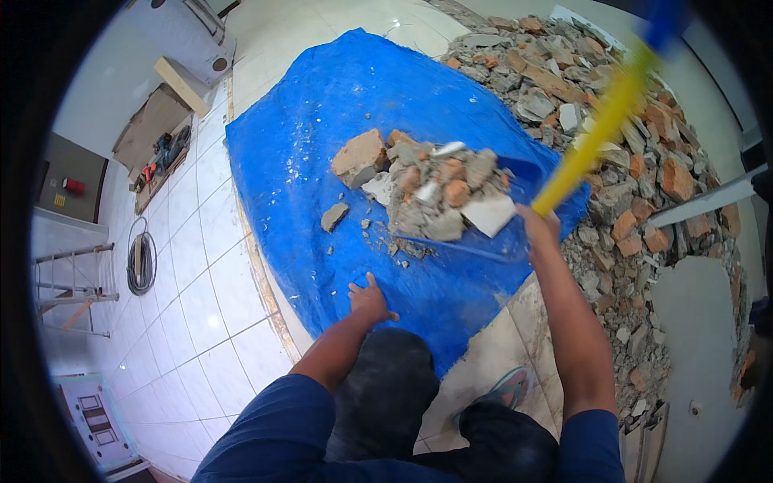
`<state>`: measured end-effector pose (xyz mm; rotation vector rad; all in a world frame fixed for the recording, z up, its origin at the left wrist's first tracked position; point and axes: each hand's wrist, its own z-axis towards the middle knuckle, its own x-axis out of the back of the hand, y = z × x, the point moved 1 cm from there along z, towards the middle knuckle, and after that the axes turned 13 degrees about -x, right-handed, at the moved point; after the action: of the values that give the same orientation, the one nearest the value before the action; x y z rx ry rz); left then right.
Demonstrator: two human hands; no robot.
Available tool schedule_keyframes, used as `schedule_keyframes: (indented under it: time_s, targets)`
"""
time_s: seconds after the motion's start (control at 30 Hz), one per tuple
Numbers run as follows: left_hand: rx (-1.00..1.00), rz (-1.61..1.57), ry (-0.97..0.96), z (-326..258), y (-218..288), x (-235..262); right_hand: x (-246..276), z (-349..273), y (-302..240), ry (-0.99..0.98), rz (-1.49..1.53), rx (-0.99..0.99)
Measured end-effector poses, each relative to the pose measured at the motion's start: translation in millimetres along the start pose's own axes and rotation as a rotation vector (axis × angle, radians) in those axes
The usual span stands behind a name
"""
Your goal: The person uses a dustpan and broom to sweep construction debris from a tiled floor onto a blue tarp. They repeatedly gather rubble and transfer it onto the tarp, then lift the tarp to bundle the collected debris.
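My right hand [538,228] is closed around the lower end of a yellow handle [592,153], close to a blue dustpan [527,175]. The handle rises to the upper right and blurs toward its blue end. Broken brick and concrete rubble [451,189] fills the dustpan, which is at the right part of a blue tarp [298,129]. A large brick chunk [360,157] lies against the rubble's left side. My left hand [370,302] is held low by my knee, over or on the tarp, fingers spread and nothing in them.
A large rubble heap [636,161] runs along the right side, with a pale bar [708,196] across it. On the left tiles are a coiled cable [142,262], power tools [165,153] on cardboard, and a ladder [72,282]. Small chunks [334,216] dot the tarp.
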<state>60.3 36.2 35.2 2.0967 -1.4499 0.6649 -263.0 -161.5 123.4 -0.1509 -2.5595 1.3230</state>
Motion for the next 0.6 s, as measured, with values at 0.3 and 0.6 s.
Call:
schedule_keyframes:
  time_s: [0.3, 0.6]
  targets:
    - [-0.009, 0.022, 0.009, -6, 9, 6, -65, -42, -123, 0.12, -0.543, 0.199]
    - [-0.047, -0.035, 0.028, 5, -4, -7, 131, -69, -58, -0.001, -0.049, 0.013]
